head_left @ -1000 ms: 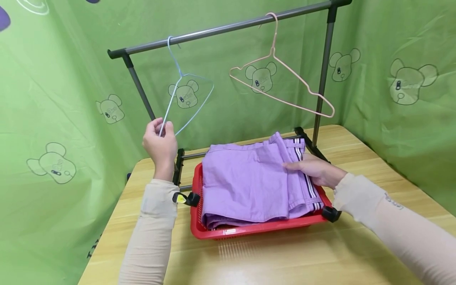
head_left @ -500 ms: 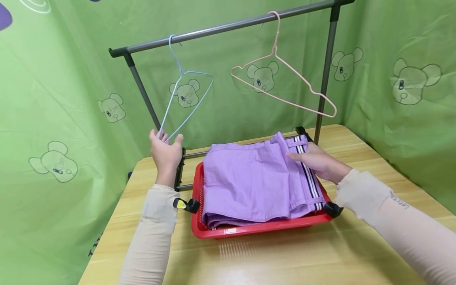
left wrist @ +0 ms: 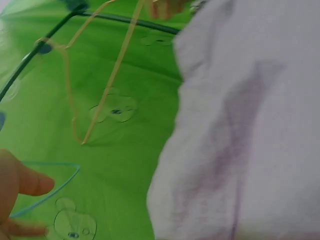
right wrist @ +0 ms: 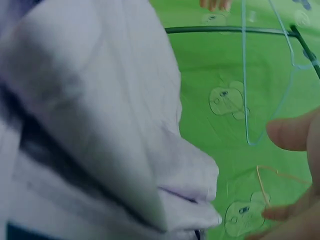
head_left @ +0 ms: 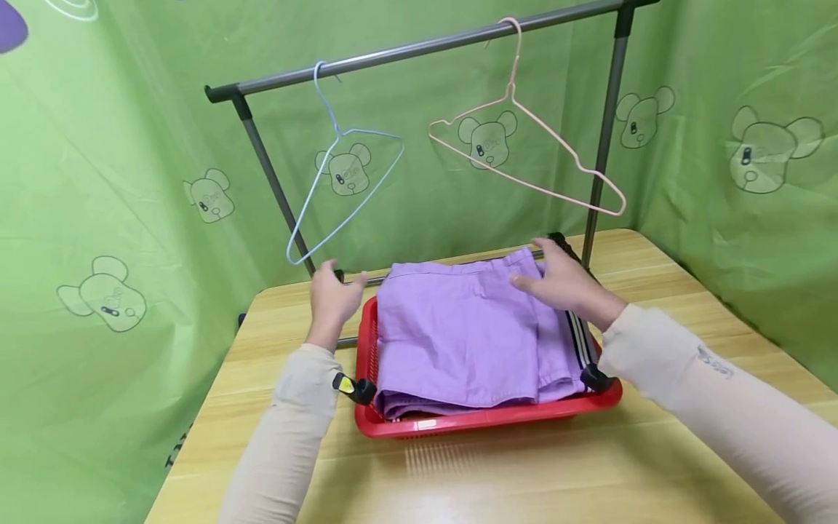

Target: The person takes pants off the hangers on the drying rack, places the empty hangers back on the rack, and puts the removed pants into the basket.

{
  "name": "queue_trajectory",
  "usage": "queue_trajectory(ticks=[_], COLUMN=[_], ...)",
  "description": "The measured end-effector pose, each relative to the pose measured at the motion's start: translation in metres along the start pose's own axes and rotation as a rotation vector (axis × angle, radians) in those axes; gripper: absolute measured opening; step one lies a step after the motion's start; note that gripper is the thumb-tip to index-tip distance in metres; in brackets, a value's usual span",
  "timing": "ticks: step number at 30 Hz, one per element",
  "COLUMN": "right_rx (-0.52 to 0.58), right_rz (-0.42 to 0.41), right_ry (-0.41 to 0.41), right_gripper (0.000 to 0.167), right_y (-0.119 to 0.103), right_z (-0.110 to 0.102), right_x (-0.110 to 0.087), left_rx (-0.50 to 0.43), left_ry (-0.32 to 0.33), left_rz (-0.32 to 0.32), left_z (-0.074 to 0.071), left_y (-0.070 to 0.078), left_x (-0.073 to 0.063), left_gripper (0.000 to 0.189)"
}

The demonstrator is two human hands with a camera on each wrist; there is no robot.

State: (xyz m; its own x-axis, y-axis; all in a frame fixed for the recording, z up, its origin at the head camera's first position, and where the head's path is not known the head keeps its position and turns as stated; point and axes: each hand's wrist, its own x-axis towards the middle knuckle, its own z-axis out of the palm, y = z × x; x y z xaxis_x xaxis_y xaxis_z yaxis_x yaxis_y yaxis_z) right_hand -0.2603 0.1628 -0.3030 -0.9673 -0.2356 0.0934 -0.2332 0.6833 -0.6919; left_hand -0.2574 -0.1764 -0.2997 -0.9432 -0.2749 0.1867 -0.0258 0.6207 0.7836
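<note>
Folded purple trousers (head_left: 458, 331) with navy and white side stripes lie in a red plastic basket (head_left: 497, 418). My left hand (head_left: 332, 297) is above the basket's left back corner, fingers spread and holding nothing. Just above it hangs a light blue wire hanger (head_left: 337, 133), apart from the fingers. Over the right side of the trousers, my right hand (head_left: 564, 280) is spread with thumb and fingers apart, gripping nothing. The trousers (left wrist: 240, 130) fill the right of the left wrist view, blurred. In the right wrist view, the thumb (right wrist: 291, 132) is well away from the cloth.
A grey metal rack (head_left: 419, 49) stands behind the basket, carrying the blue hanger and a pink wire hanger (head_left: 510, 90) at right. The wooden table (head_left: 275, 407) bears both rack and basket. Green curtains (head_left: 131, 182) with printed bear heads enclose the back and sides.
My left hand has let go of the blue hanger and moved down and right towards the basket. My right hand has risen off the trousers' striped edge, with its fingers now spread.
</note>
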Motion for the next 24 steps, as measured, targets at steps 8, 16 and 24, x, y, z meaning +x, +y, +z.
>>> queue_trajectory(ticks=[8, 16, 24], right_rx=[-0.277, -0.392, -0.483], right_rz=[-0.277, -0.329, -0.343], right_ry=[-0.163, -0.345, -0.406], right_gripper=[0.066, 0.072, 0.071], right_y=[-0.012, -0.008, -0.003], right_z=[0.023, 0.039, 0.050], right_x=[0.012, 0.020, 0.021], left_rx=[0.392, 0.630, 0.665], left_ry=[-0.399, -0.643, -0.693], left_rz=[0.305, 0.448, 0.428], left_z=[0.032, 0.058, 0.070], left_y=[0.010, 0.009, -0.007], left_x=[-0.003, -0.012, -0.020], left_gripper=[0.051, 0.073, 0.070])
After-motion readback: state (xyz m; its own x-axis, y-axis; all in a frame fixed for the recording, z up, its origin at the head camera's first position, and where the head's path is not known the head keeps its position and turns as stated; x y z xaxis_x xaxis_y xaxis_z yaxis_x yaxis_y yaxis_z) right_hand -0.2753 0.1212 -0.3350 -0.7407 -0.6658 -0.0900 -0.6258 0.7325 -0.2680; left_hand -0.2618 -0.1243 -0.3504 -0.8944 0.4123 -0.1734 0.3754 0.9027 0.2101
